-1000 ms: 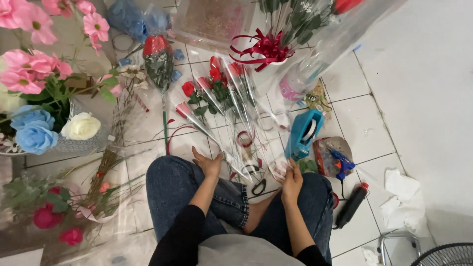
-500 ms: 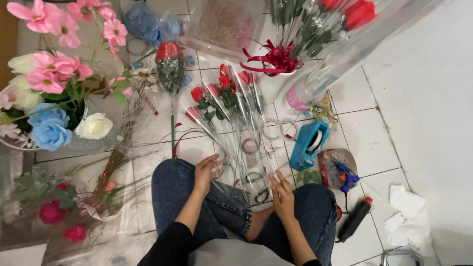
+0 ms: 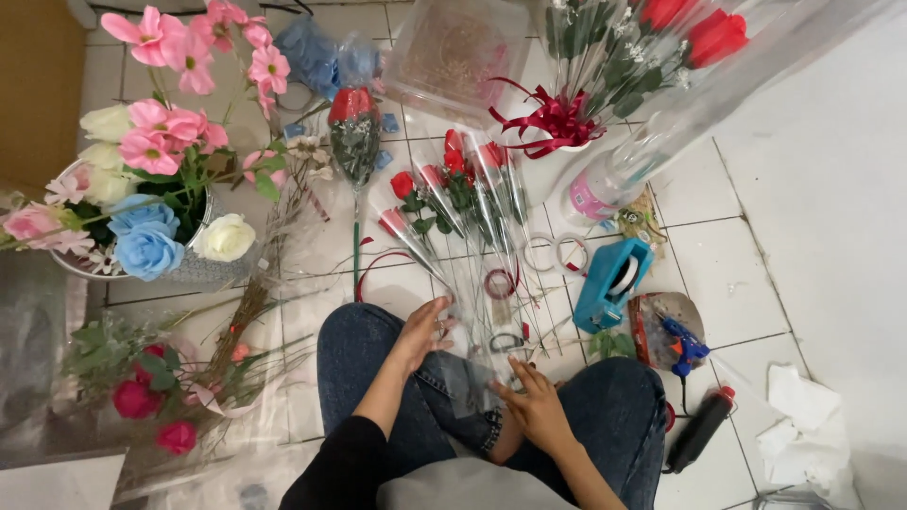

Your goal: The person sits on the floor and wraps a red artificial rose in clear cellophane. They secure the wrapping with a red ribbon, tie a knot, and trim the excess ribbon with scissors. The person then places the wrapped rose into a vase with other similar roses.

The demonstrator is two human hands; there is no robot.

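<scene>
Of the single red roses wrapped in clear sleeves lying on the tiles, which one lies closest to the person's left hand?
The leftmost sleeved rose, its bloom lowest and farthest left of the fan; its clear sleeve runs down towards the left hand, while the others lie further right.

Single head-worn view, looking steeply down from above the seated person's lap, facing toward 12 o'clock across the white tiled floor (image 3: 756,246), close enough that the knees fill the bottom edge while wrapped roses (image 3: 453,189) lie near centre and a flower bucket (image 3: 179,269) at 9 o'clock.
</scene>
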